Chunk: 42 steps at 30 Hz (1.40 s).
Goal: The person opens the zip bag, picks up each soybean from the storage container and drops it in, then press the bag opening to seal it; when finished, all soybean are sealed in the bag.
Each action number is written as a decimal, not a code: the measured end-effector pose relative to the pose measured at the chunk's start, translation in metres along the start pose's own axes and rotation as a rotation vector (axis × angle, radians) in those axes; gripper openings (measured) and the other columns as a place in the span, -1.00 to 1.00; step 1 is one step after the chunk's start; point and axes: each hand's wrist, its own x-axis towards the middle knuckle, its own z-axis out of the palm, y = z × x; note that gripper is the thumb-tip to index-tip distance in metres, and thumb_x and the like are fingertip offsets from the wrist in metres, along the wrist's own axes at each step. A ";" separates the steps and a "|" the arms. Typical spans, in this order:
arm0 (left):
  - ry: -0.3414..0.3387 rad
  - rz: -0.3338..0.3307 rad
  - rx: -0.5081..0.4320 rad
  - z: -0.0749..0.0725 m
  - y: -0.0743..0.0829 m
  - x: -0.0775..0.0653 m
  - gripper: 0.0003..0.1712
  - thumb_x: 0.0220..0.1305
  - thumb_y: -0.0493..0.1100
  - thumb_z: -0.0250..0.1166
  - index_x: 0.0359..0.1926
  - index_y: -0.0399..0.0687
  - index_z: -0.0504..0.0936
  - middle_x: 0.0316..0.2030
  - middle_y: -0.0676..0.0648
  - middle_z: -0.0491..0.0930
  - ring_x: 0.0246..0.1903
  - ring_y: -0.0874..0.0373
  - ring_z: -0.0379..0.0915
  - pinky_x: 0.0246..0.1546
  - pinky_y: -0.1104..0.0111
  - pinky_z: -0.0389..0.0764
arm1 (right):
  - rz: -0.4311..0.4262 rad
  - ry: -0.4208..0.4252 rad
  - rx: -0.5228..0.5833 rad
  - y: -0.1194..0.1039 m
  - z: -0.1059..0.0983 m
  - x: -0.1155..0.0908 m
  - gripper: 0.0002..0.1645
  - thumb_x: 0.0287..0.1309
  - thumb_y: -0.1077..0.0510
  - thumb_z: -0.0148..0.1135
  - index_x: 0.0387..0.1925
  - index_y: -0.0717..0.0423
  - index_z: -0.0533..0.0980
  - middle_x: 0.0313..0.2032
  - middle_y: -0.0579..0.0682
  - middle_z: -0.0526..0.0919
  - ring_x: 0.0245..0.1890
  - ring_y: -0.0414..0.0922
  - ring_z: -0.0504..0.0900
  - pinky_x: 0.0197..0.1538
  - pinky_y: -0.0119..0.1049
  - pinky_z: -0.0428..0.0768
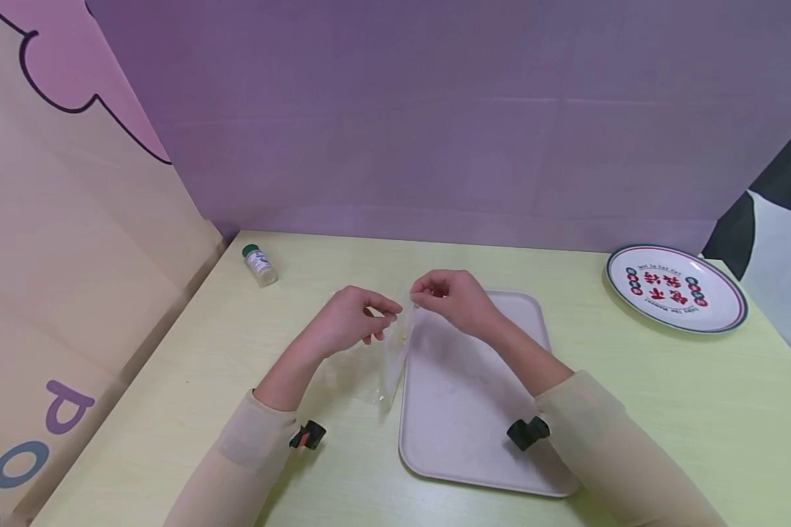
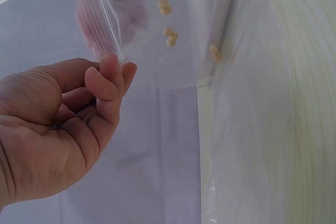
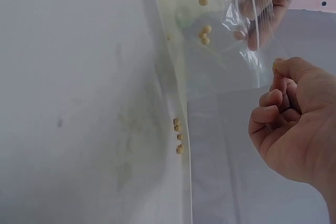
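Observation:
A clear zip-lock bag (image 1: pixel 395 359) hangs upright just left of the tray's edge. My left hand (image 1: pixel 356 318) pinches the bag near its zip strip, thumb and fingers bent together. Inside the bag, several round, pale-yellow soybeans (image 2: pixel 169 36) sit in small clusters. At the bag's mouth is my right hand (image 1: pixel 458 301), thumb and forefinger pressed together; a small yellowish bit, looking like a soybean (image 3: pixel 274 66), shows between their tips. Along one edge of the pale tray (image 1: pixel 474 439), several more soybeans (image 3: pixel 178 136) lie in a row.
A small jar with a green lid (image 1: pixel 260 266) is at the back left of the table (image 1: pixel 191 380). At the back right lies an oval plate (image 1: pixel 679 322) with red lettering. A purple cloth (image 1: pixel 435 132) stands behind the table.

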 end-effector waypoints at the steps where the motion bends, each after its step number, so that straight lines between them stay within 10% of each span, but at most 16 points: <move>1: -0.001 0.001 -0.001 0.000 0.000 0.000 -0.72 0.40 -0.28 0.26 0.07 -0.11 0.74 -0.09 -0.13 0.71 -0.37 -0.14 0.63 -0.46 0.33 0.54 | -0.002 -0.004 0.006 -0.002 0.000 -0.001 -0.88 0.31 0.14 0.36 -0.18 0.07 0.71 -0.42 -0.03 0.61 -0.38 -0.04 0.48 -0.33 -0.25 0.49; 24: -0.006 0.005 0.012 0.000 0.000 0.001 -0.71 0.40 -0.29 0.27 0.08 -0.12 0.74 -0.08 -0.15 0.70 -0.52 0.09 0.57 -0.49 0.37 0.50 | -0.036 -0.040 0.060 -0.006 0.006 -0.007 -0.88 0.28 0.15 0.37 -0.19 0.08 0.71 -0.41 -0.07 0.61 -0.36 -0.08 0.50 -0.33 -0.29 0.47; 34: -0.004 -0.004 -0.007 0.000 0.000 -0.001 -0.72 0.41 -0.28 0.24 0.06 -0.07 0.75 -0.06 -0.11 0.71 -0.30 -0.19 0.64 -0.26 0.01 0.64 | -0.020 0.023 0.139 0.005 0.002 -0.003 -0.79 0.33 0.11 0.35 -0.12 0.15 0.68 -0.28 0.12 0.67 -0.33 -0.02 0.52 -0.27 -0.27 0.53; 42: 0.000 -0.002 0.004 0.000 -0.002 0.001 -0.74 0.40 -0.26 0.27 0.04 -0.03 0.76 -0.08 -0.11 0.72 -0.32 -0.21 0.64 -0.37 0.18 0.62 | 0.031 0.055 0.148 0.016 0.000 0.002 -0.70 0.35 0.09 0.32 -0.06 0.25 0.66 -0.21 0.13 0.68 -0.27 -0.01 0.50 -0.24 -0.28 0.51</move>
